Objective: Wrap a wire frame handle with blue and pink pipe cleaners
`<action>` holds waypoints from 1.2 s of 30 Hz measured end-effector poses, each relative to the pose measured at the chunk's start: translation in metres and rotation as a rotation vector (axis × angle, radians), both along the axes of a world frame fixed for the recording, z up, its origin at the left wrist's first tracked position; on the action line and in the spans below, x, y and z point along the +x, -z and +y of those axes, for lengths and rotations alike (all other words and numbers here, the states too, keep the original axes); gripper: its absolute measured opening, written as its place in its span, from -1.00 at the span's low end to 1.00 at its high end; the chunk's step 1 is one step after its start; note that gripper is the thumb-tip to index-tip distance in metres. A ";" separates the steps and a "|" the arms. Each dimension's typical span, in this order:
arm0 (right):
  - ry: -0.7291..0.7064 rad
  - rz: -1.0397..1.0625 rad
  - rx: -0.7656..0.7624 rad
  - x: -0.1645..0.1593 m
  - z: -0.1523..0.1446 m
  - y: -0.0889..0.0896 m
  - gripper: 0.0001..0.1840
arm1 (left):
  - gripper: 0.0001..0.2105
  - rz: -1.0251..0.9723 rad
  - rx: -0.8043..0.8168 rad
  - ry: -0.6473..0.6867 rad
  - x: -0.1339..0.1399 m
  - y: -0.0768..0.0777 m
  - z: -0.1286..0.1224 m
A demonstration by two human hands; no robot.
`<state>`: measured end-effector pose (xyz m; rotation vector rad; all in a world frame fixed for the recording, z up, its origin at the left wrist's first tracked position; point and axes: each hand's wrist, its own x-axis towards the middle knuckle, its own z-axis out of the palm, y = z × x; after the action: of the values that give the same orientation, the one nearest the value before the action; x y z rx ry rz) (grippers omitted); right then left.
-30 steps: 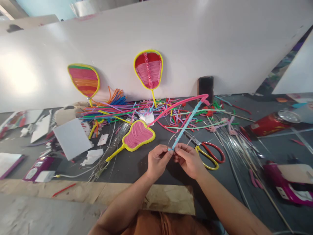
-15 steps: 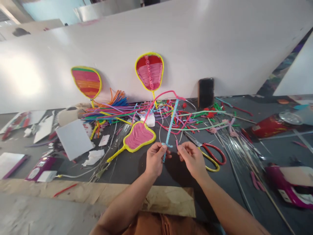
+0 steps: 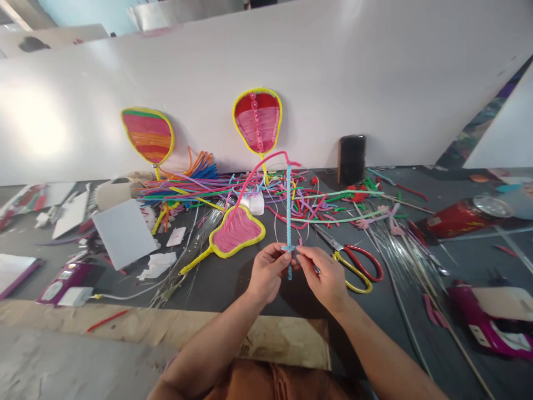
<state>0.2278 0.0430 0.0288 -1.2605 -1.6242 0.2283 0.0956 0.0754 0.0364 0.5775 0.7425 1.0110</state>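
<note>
Between my hands stands a light-blue twisted pipe cleaner stick (image 3: 288,205), nearly upright, with a short crosspiece low down. My left hand (image 3: 266,275) is closed on it at the crosspiece. My right hand (image 3: 323,273) is pinched just beside the crosspiece, its fingertips close to the blue stick or touching it. From its fingers sticks the tip of a short pink pipe cleaner piece (image 3: 301,242); the rest is hidden. A long bright-pink pipe cleaner (image 3: 252,176) arches from the stick's top down to the left. Thin wire loops hang near the stick.
A pink fan with yellow edging (image 3: 237,233) lies left of my hands. Scissors (image 3: 358,264) lie close on the right. Behind are loose pipe cleaners (image 3: 195,189), two upright fans and a phone (image 3: 352,160). A red can (image 3: 466,216) lies at right.
The blue stick has gone from leaning right to nearly upright. My right hand has moved left, bringing its fingertips from apart to right beside the crosspiece.
</note>
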 end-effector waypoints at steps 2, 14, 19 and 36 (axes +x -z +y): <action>0.009 0.007 -0.048 0.001 -0.001 0.000 -0.77 | -0.73 0.000 -0.008 0.019 -0.001 0.000 0.000; -0.025 -0.100 -0.249 0.006 0.000 0.000 -0.73 | -0.79 0.094 0.208 0.100 0.000 0.010 -0.004; -0.029 -0.056 -0.284 0.007 -0.001 -0.001 -0.81 | -0.76 0.187 0.224 0.099 0.000 0.010 -0.004; -0.009 -0.089 -0.201 0.009 0.001 0.006 -0.78 | -0.74 0.345 0.228 0.116 -0.001 0.005 -0.003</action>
<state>0.2370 0.0444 0.0232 -1.4329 -1.7158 0.3523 0.0945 0.0722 0.0312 0.9988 0.8907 0.9041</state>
